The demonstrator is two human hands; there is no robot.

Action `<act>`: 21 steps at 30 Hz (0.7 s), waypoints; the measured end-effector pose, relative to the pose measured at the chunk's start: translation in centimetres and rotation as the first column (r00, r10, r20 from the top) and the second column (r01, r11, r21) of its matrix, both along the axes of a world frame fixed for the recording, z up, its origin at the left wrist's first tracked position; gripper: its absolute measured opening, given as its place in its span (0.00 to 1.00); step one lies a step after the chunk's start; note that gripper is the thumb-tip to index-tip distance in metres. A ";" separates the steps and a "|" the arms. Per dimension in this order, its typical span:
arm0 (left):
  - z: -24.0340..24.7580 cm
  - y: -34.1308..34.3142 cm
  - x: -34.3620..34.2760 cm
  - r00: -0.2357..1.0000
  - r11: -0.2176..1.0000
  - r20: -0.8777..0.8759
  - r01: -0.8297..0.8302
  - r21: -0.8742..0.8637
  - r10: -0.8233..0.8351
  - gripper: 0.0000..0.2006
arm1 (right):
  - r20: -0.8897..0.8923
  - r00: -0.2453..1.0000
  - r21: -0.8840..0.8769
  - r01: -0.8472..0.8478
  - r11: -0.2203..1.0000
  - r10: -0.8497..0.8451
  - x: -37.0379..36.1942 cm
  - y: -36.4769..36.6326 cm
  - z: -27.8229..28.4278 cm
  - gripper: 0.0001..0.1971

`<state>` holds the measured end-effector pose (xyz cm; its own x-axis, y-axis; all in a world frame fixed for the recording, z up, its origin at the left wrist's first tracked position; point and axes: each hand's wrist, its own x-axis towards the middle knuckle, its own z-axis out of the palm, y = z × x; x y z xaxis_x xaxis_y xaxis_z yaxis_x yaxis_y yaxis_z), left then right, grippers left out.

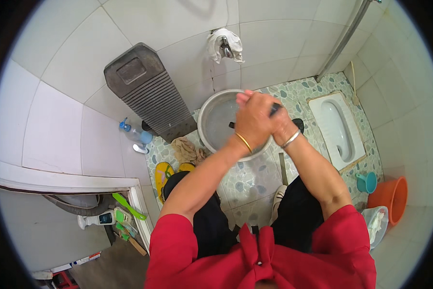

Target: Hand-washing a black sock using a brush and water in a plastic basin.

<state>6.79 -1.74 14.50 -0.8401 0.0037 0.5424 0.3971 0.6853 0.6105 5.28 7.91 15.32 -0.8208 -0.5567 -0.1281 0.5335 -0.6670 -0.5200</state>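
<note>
My two hands are pressed together over a round metal basin (204,115) on the tiled floor, which holds greyish water. My left hand (253,114), with a gold bangle at its wrist, lies over the front of my right hand (282,124), which has a silver bangle. Clenched between them is a small dark thing (275,109); black bits of it stick out on both sides. The rest of it is covered by my fingers, so its kind does not show. Slight motion blur softens the hands.
A dark ribbed washboard (151,91) leans on the wall at left, near a crumpled brown cloth (183,149) and yellow slippers (163,174). A cloth-wrapped tap (226,46) is above the basin. Right are a squat toilet (339,127), teal dipper (366,183) and orange bucket (397,200).
</note>
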 end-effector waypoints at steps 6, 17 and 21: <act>0.3 -3.6 -3.3 0.947 0.942 0.084 -0.319 0.104 0.311 0.16 | 0.167 0.980 -0.001 0.115 0.993 -0.113 -1.8 -2.8 -2.2 0.11; -0.4 -4.2 -4.0 0.944 0.926 -0.011 -0.322 0.198 0.330 0.18 | 0.113 0.983 0.041 0.138 0.990 -0.142 -1.8 -3.3 -1.3 0.10; 0.4 0.6 -0.3 0.992 0.987 -0.126 -0.009 0.160 0.029 0.16 | 0.229 0.970 -0.050 0.090 0.995 -0.076 -2.1 -0.4 -0.8 0.11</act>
<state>6.52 -1.14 14.95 -0.7634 -0.1065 0.6371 0.4662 0.5918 0.6576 3.19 7.49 14.55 -0.8178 -0.5002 -0.2848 0.5744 -0.7402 -0.3495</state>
